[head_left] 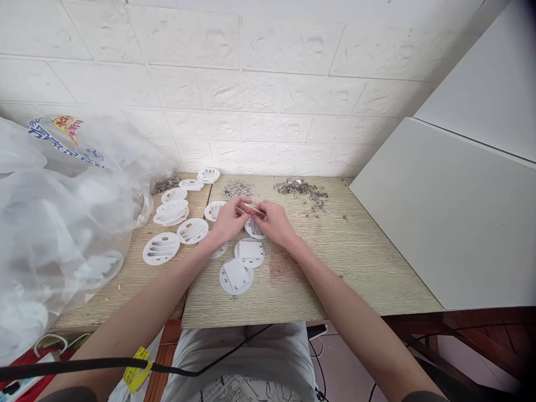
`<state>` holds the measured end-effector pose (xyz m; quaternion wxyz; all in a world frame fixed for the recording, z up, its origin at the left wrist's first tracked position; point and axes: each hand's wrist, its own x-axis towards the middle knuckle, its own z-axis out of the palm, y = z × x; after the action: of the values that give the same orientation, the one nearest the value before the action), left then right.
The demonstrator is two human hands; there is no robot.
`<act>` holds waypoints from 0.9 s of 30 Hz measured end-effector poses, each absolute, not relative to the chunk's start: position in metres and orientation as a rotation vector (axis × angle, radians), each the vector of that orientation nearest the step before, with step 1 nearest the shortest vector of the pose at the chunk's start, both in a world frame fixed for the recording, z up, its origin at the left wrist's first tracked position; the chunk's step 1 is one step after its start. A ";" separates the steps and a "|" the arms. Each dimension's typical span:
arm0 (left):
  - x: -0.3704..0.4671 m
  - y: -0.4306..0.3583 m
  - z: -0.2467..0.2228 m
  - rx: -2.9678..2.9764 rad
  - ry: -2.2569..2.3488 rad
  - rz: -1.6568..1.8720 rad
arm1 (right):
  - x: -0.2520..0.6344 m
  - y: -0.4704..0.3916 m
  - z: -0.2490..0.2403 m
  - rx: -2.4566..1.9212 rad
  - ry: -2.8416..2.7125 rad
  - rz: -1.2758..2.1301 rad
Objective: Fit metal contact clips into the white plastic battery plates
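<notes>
Over the middle of the table my left hand [230,219] and my right hand [272,222] meet fingertip to fingertip. A thin, light-coloured stick-like tool [258,211] shows in the pinch of my right hand. My left fingers are pinched too, but whatever they hold is too small and covered to name. Just beneath the fingertips lies a white round battery case [254,229], partly hidden by my right hand. Another round battery case [215,210] lies beside my left hand. Nearer to me, two white round plates [250,253] with square raised boxes overlap.
Several more round battery cases [161,249] lie to the left. Heaps of small metal contacts [301,191] sit near the wall, with a finer heap [238,190] behind my hands. A large plastic bag [75,206] bulges at left; a white panel [452,218] leans at right. A black cable [180,369] crosses low.
</notes>
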<state>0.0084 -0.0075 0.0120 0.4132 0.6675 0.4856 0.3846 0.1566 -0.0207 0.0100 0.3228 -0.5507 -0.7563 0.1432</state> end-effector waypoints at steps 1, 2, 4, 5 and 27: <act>0.009 -0.008 0.012 1.678 1.222 0.965 | 0.157 -0.021 0.009 -1.438 -1.977 0.383; 0.009 -0.008 0.013 1.679 1.226 0.964 | 0.157 -0.020 0.008 -1.430 -1.969 0.394; 0.009 -0.008 0.013 1.682 1.229 0.968 | 0.157 -0.020 0.007 -1.421 -1.955 0.417; 0.009 -0.008 0.012 1.683 1.225 0.970 | 0.157 -0.019 0.007 -1.420 -1.950 0.425; 0.006 -0.008 0.009 1.573 0.829 1.139 | 0.167 -0.014 0.011 -1.302 -1.637 0.862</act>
<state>0.0058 -0.0076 0.0087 0.4924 0.6484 0.3417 0.4693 0.1671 -0.0144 0.0110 0.4259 -0.5207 -0.6547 0.3448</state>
